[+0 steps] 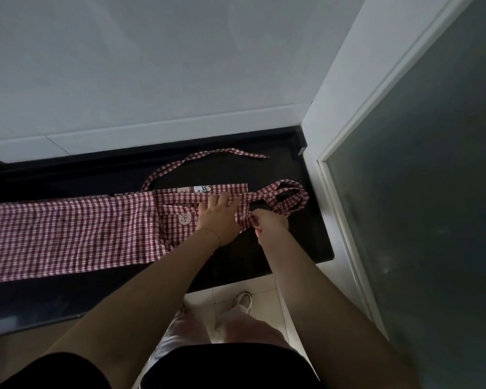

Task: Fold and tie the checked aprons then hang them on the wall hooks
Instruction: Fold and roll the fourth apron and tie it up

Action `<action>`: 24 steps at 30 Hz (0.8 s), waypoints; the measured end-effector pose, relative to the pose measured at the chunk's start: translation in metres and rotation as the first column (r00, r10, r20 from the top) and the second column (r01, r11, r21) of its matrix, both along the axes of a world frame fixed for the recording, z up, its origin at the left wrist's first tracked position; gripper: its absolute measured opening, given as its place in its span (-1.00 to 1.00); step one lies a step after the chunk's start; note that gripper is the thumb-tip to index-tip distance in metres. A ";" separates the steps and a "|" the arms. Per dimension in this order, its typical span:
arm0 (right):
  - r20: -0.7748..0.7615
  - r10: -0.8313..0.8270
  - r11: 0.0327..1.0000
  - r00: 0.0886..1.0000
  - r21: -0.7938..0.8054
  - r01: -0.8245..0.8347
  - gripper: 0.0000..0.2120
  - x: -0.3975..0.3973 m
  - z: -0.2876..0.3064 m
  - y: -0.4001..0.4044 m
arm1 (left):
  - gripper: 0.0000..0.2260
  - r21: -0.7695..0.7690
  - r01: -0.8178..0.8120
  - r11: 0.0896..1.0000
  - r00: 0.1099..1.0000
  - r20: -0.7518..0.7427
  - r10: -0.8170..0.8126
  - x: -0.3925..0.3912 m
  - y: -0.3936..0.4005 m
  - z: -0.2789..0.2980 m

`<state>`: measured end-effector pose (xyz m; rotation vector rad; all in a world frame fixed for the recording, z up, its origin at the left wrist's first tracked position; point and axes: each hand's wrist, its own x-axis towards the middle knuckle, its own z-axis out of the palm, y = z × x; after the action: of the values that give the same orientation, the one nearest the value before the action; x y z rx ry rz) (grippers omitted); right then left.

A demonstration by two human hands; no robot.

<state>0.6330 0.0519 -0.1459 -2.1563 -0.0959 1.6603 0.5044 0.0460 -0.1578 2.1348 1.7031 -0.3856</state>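
A red-and-white checked apron (68,231) lies folded lengthwise on the black countertop (292,248), stretching from the left edge to the middle. My left hand (216,217) presses flat on its bib end, fingers spread. Just to its right, my right hand (270,223) pinches a fold of the checked fabric at the bib's corner. The neck loop (289,197) lies beyond the hands on the right. One loose tie strap (208,158) curves toward the back of the counter.
A white wall (152,66) rises behind the counter. A white door frame with a frosted glass panel (432,192) stands close on the right. The counter's front edge runs below my arms, and my shoe (243,300) stands on the pale floor tiles.
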 end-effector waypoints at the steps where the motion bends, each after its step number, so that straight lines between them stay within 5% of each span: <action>1: -0.052 0.027 0.997 0.998 0.074 -0.023 -0.82 -0.001 -0.003 -0.001 | -0.42 0.008 -0.009 1.000 1.000 0.000 0.009 0.002 0.001 0.003; 4: -0.098 0.116 0.976 0.988 0.195 -0.095 -0.85 -0.009 -0.005 -0.005 | -0.56 0.017 -0.024 1.000 0.999 0.023 0.024 0.007 0.004 0.011; 10: 0.006 0.215 0.933 0.976 0.293 -0.208 -0.96 -0.017 -0.004 0.001 | -0.55 -0.379 -0.259 0.888 0.825 0.392 0.408 0.010 0.024 0.015; 15: -0.033 0.073 0.922 0.997 0.383 -0.054 -0.75 -0.027 0.000 -0.004 | -0.75 -0.755 -0.335 0.564 0.378 0.440 0.814 0.012 0.026 0.037; 20: -0.170 0.022 0.911 0.985 0.409 0.050 -0.56 -0.048 0.010 -0.003 | -0.43 -0.865 -0.198 0.461 0.051 0.461 0.886 -0.006 0.017 0.049; 22: -0.008 0.116 0.879 0.993 0.466 -0.099 -0.52 -0.059 0.012 -0.003 | -0.36 -0.914 -0.084 0.396 -0.068 0.402 0.913 -0.018 0.016 0.053; 24: 0.310 0.251 0.770 0.917 0.510 -0.383 -0.56 -0.080 0.014 -0.010 | -0.28 -0.945 0.032 0.326 -0.180 0.315 0.932 -0.043 0.011 0.053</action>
<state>0.5530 0.0424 -0.1316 -1.9061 -0.9535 1.3040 0.4617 0.0573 -0.1049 0.2954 0.9994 0.5541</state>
